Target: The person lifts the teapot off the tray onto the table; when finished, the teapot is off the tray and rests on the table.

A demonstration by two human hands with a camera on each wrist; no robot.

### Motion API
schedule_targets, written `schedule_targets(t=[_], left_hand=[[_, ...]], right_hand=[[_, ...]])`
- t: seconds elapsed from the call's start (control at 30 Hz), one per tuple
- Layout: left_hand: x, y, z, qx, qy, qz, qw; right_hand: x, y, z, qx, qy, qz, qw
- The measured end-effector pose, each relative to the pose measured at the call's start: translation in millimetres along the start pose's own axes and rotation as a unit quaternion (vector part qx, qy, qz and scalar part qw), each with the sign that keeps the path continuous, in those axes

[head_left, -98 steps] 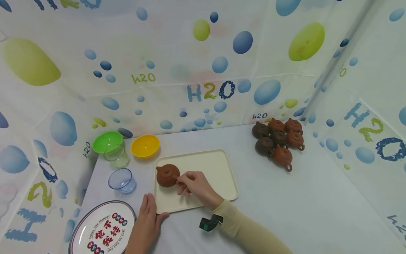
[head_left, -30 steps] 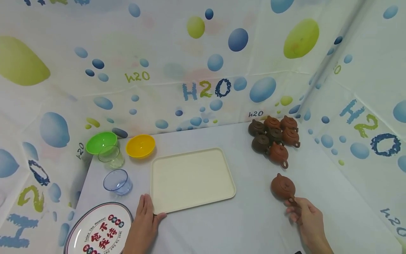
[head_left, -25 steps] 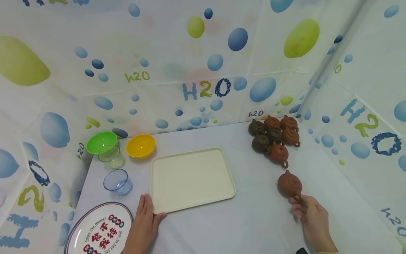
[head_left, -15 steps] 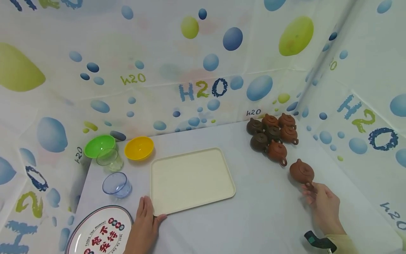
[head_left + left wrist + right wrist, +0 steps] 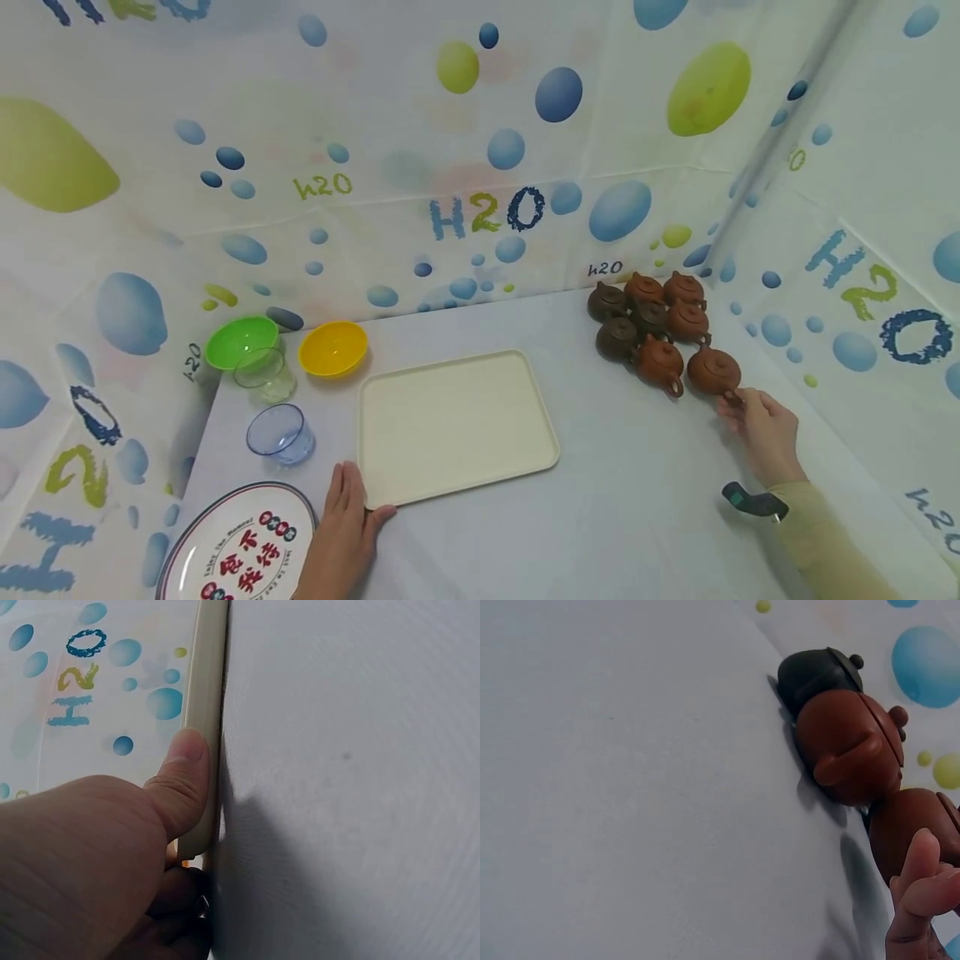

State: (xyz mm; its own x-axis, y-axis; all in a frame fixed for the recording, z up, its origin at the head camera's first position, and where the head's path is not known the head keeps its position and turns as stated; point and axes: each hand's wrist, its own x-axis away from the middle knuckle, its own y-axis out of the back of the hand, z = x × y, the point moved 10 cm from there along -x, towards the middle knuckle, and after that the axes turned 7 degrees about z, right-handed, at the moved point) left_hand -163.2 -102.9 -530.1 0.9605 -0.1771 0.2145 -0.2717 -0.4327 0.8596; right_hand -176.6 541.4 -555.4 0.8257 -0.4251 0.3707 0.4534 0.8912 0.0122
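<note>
My right hand (image 5: pixel 767 433) pinches the handle of a reddish-brown teapot (image 5: pixel 712 369) at the right of the table. That teapot sits close beside another reddish-brown teapot (image 5: pixel 658 362), the nearest of a cluster of brown and dark teapots. In the right wrist view the pinched teapot (image 5: pixel 907 829) is partly cut off by the frame, with shadow below it; I cannot tell whether its base touches the cloth. My left hand (image 5: pixel 341 529) rests at the near left corner of a cream tray (image 5: pixel 457 429), fingers straight along its side. Its thumb (image 5: pixel 187 769) presses the tray's near edge.
Behind the tray's left end stand a green bowl (image 5: pixel 242 342), a yellow bowl (image 5: pixel 333 350), a clear glass (image 5: pixel 266 377) and a blue glass (image 5: pixel 281 435). A printed plate (image 5: pixel 240 546) lies at the near left. Patterned cloth walls border the table.
My right hand has carried the teapot from the tray's left end across to the right, then back against the cluster. The left hand has stayed at the tray corner.
</note>
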Motion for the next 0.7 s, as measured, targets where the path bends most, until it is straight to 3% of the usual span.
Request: schedule_targets(t=[0.3,0.5,0.7], left_hand=[[1.5,2.0,-2.3,-0.009,-0.018,-0.021,0.9996],[0.7,0.8,0.0,-0.003,-0.003,-0.002,1.0],[0.1,-1.1,1.8,0.004,0.011,0.013,0.9998]], right_hand=[[-23.0,-9,4,-0.017,-0.009,0.019,0.9996],[-30.1,-10,-3,-0.016,-0.038,0.035,0.9985],[-32.9,-14,0,0.006,-0.026,0.082,0.9963]])
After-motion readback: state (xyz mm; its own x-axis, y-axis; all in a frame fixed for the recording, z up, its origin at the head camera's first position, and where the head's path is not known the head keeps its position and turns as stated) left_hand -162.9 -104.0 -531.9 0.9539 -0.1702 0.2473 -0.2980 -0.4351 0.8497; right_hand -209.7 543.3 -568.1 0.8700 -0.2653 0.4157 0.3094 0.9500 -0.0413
